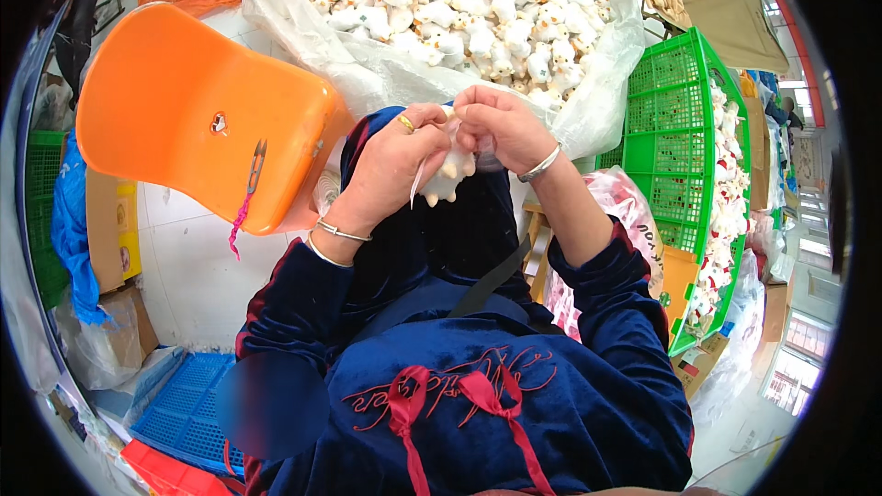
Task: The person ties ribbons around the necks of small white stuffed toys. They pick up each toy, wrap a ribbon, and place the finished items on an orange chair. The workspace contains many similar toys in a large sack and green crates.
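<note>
A small white plush toy (445,186) with stubby cream-coloured tips hangs between my hands, above my lap. My left hand (393,163) is closed on the toy's upper part, and a thin white strip trails down beside its fingers. My right hand (507,129) is pinched at the top of the toy, its fingertips close to those of the left. Whatever fine thing may lie between the right fingertips is too small to make out. On the seat of the orange chair (193,92), to the left, lie metal thread snips (258,168) with a braided pink cord (241,220).
Ahead stands a large clear plastic bag (602,119) heaped with white plush toys (450,14). To the right is a green crate (666,129), with more small plush toys (721,211) beside it. A blue crate (184,404) sits at the lower left.
</note>
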Tool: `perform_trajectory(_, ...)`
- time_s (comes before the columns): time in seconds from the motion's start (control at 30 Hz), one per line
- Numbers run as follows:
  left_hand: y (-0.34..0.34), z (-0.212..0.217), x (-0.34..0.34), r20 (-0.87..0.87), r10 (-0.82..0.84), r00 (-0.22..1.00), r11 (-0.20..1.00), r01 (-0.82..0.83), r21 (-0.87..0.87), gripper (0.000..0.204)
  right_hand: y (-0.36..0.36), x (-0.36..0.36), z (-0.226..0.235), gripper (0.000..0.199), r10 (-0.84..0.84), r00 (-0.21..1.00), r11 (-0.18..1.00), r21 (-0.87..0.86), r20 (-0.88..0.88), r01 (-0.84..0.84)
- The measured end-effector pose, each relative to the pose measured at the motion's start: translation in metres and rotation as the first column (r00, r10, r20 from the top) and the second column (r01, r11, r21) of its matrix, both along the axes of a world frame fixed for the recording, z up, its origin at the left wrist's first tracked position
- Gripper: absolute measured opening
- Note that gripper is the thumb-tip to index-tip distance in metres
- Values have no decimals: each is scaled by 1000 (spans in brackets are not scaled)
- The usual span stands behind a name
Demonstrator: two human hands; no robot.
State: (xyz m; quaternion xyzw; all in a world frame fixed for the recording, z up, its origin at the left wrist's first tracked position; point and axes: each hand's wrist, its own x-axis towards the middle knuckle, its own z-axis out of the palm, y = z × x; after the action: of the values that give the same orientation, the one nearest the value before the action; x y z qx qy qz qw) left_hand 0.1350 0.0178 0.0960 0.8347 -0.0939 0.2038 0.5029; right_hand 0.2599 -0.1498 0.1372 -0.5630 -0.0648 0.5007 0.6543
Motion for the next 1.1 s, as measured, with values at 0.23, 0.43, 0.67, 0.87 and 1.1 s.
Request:
perform_trajectory(0.23, 7, -7, -7, -34, 73, 997, 997, -73, 0, 12, -6, 8, 21, 20, 281, 789, 930, -358, 547, -83)
perform_trajectory(0.43, 4, -9, -6, -20, 83, 996, 996, -83, -11, 13, -13, 12, 17, 23, 391, 853, 901, -333, 346, -278)
perform_trajectory(0.67, 5, -4, -7, 7, 88, 996, 988, -88, 126, 18, -5, 1, 12, 23, 137, 990, 989, 42, 37, -138)
perform_trajectory(0.87, -6, 0, -7, 125, 208, 970, 966, -224, 129, 17, -4, -4, 6, 25, 151, 988, 971, 184, 22, -152)
perform_trajectory(1.1, -7, -15, -6, 85, 205, 975, 977, -210, 47, 18, -3, -7, -2, 25, 73, 997, 973, 220, -2, -71)
